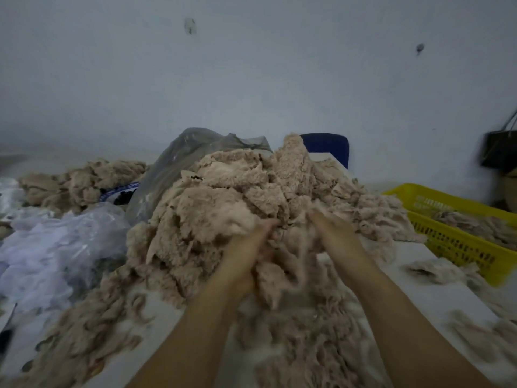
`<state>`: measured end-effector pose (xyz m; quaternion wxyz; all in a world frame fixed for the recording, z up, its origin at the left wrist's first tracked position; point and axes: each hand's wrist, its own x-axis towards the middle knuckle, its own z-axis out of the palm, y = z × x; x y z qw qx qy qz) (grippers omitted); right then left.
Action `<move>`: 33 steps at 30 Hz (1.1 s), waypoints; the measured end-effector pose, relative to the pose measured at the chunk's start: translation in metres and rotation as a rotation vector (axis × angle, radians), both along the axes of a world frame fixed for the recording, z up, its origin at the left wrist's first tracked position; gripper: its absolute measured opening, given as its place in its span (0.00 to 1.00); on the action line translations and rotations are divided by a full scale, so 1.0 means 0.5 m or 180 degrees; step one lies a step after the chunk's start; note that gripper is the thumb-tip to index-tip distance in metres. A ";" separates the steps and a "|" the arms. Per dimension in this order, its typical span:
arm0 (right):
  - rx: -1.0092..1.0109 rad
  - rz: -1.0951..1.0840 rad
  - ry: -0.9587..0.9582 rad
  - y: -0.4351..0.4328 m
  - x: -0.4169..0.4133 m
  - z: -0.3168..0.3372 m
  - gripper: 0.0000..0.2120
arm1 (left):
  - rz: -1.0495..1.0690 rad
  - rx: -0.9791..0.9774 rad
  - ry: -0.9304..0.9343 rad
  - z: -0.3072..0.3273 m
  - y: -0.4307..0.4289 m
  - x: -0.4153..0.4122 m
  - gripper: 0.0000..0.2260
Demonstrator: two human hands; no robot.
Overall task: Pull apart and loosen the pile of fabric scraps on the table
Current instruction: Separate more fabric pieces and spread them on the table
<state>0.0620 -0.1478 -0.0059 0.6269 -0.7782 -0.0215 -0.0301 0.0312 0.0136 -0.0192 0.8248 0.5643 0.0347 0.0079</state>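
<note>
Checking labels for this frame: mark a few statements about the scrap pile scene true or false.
1. Left hand and right hand both reach into the scrap pile. True.
2. The yellow basket sits left of the pile. False: it is on the right.
3. The basket is empty. False: it holds some scraps.
4. A blue chair stands behind the pile. True.
5. A plastic bag lies left of the pile. True.

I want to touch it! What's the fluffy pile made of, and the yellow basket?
The fluffy pile looks like soft beige plush fabric scraps: fuzzy, matte, ragged edges; exact fibre unclear. The yellow basket looks like hard moulded plastic: bright, smooth, with slotted walls.
</note>
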 end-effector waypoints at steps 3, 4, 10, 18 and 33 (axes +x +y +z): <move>-0.0255 0.0358 -0.0359 0.058 -0.004 0.040 0.24 | -0.0348 0.0973 -0.0115 -0.036 -0.040 -0.027 0.07; -0.0299 0.0366 -0.0435 0.068 0.001 0.050 0.24 | -0.0583 0.1237 -0.0174 -0.041 -0.040 -0.034 0.11; 0.0470 0.0526 -0.0063 0.087 0.033 0.063 0.17 | -0.1114 0.2249 -0.0417 -0.070 -0.022 -0.034 0.17; 0.0800 0.2059 0.0322 0.092 -0.027 -0.040 0.13 | 0.0279 0.0187 -0.0324 0.000 0.004 -0.001 0.16; -0.2370 0.0604 -0.1312 0.085 0.095 -0.053 0.15 | 0.1341 -0.1670 -0.0052 -0.068 0.067 -0.016 0.22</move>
